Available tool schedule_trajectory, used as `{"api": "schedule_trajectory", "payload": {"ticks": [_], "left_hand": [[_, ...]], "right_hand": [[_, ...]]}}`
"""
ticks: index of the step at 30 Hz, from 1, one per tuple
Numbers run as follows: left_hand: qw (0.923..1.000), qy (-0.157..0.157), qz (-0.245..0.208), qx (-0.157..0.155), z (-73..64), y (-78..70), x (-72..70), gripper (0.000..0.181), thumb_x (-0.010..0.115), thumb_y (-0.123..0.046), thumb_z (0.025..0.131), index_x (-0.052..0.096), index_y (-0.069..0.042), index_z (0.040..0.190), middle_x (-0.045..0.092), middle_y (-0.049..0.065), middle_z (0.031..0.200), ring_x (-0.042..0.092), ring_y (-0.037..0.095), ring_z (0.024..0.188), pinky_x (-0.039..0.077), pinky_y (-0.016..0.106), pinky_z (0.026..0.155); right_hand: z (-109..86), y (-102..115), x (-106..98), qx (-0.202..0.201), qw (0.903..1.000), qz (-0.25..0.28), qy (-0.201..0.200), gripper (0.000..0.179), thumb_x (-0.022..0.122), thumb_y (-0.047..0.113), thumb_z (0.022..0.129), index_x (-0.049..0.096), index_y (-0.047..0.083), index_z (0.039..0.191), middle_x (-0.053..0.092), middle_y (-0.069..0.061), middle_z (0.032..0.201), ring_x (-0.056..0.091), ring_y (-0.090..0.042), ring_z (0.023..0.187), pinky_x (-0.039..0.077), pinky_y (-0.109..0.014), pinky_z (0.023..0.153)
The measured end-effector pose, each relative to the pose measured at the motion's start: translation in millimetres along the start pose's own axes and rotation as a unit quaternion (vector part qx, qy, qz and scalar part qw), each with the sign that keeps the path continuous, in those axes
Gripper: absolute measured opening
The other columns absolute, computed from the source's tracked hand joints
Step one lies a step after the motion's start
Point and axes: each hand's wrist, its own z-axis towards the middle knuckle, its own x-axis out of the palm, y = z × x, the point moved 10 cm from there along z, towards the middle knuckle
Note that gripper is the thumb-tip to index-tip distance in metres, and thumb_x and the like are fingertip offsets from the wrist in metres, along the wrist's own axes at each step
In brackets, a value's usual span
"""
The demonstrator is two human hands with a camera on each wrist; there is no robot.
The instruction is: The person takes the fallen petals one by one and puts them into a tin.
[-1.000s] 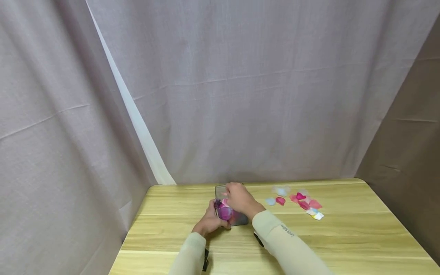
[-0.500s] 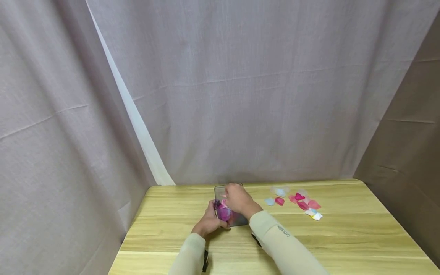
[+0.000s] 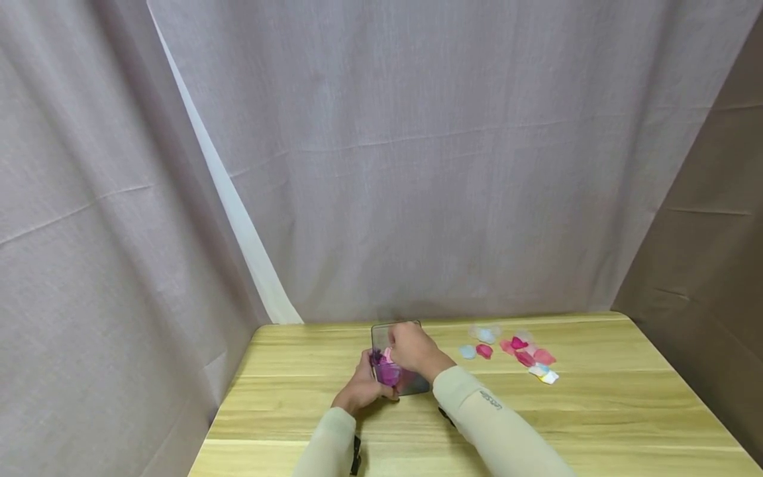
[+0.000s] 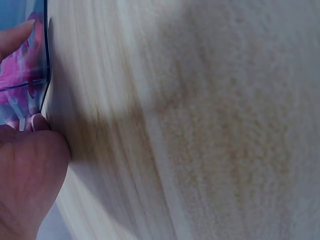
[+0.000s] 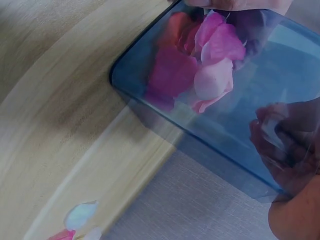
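A clear, smoke-tinted plastic box (image 3: pixel 420 384) stands on the table, with pink and purple petals (image 3: pixel 390 375) inside. My left hand (image 3: pixel 362 385) grips its near left side; in the left wrist view, the thumb and curled fingers of that left hand (image 4: pixel 32 167) are around a corner. Over the box's top is my right hand (image 3: pixel 411 346), fingers bent down into it. Through the tinted wall in the right wrist view, the right hand's curled fingers (image 5: pixel 260 131) pinch a pale petal (image 5: pixel 272 129). Red, magenta and light pink petals (image 5: pixel 214 82) lie beneath the tinted plastic.
Right of the box, loose petals (image 3: pixel 524 358) in pink, red, white and pale blue lie scattered on the wooden table (image 3: pixel 298 377). A grey curtain (image 3: pixel 417 199) hangs close behind the table's back edge, with more cloth at both sides.
My right hand has dipped slightly lower into the box. My left hand keeps its grip, and the loose petals lie as before.
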Motion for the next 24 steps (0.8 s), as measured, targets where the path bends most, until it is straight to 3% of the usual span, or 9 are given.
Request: {"api": "schedule_trajectory", "payload": {"ticks": [11,17,24], "left_hand": [[0.9998,0.012,-0.014,0.005,0.8,-0.2,2.2,0.113,0.090,0.006,0.060,0.029,-0.006,0.155,0.061,0.020,0.141,0.067,0.030,0.120,0.035,0.059,0.126],[0.9998,0.010,-0.016,0.003,0.7,0.6,-1.7,0.111,0.090,0.005,0.061,0.030,-0.007,0.154,0.053,0.020,0.150,0.059,0.031,0.131,0.031,0.060,0.127],[1.0000,0.005,-0.004,0.005,1.4,2.3,-0.8,0.114,0.090,0.003,0.060,0.029,-0.007,0.156,0.053,0.020,0.151,0.057,0.033,0.134,0.031,0.062,0.128]], "right_hand": [[-1.8,-0.8,-0.7,0.002,1.0000,0.000,-0.006,0.017,0.068,0.004,0.089,0.066,0.013,0.075,0.062,0.003,0.069,0.053,-0.013,0.064,0.044,-0.027,0.056],[-0.8,4.1,-2.8,-0.009,0.9998,0.004,-0.014,0.020,0.066,0.003,0.087,0.063,0.014,0.071,0.056,0.003,0.064,0.048,-0.013,0.061,0.040,-0.026,0.054],[-2.7,2.0,-2.3,0.000,0.9999,0.013,-0.010,0.021,0.065,0.003,0.088,0.062,0.014,0.071,0.052,0.004,0.063,0.046,-0.012,0.059,0.037,-0.026,0.052]]}}
